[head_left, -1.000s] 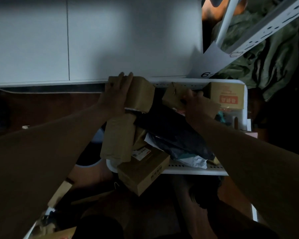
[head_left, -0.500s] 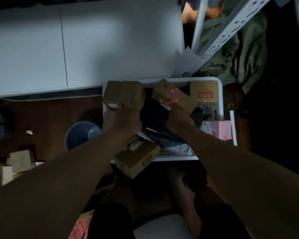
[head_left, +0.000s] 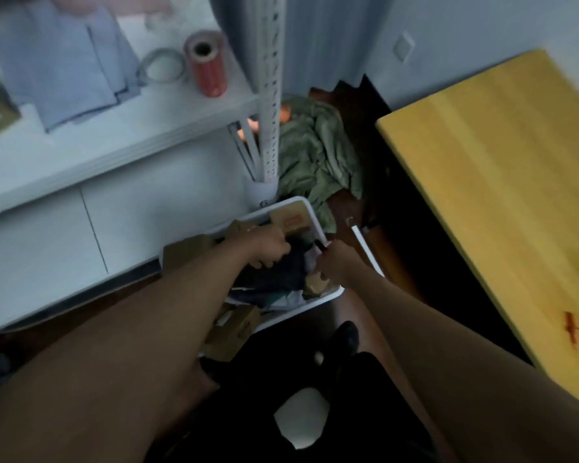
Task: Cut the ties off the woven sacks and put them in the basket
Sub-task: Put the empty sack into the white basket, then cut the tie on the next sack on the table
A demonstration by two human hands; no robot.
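Observation:
A white basket (head_left: 316, 300) stands on the dark floor below the shelf, filled with cardboard boxes (head_left: 291, 219) and a dark plastic bag (head_left: 274, 279). Another cardboard box (head_left: 235, 329) juts over its near left rim. My left hand (head_left: 269, 247) reaches into the basket, fingers curled down onto the dark bag. My right hand (head_left: 336, 262) is a closed fist at the basket's right rim and seems to grip it. The picture is blurred, and I see no woven sack, tie or cutting tool.
A white shelf (head_left: 114, 142) carries a red roll (head_left: 208, 63), a tape ring (head_left: 163, 66) and folded blue cloth (head_left: 74, 61). A perforated post (head_left: 271, 95) rises behind the basket, beside a green cloth (head_left: 315, 152). A yellow wooden table (head_left: 498, 195) fills the right.
The view has swung up and to the right. My right hand left the cardboard box and went to the basket's right rim. My left hand shifted from the left box onto the dark bag.

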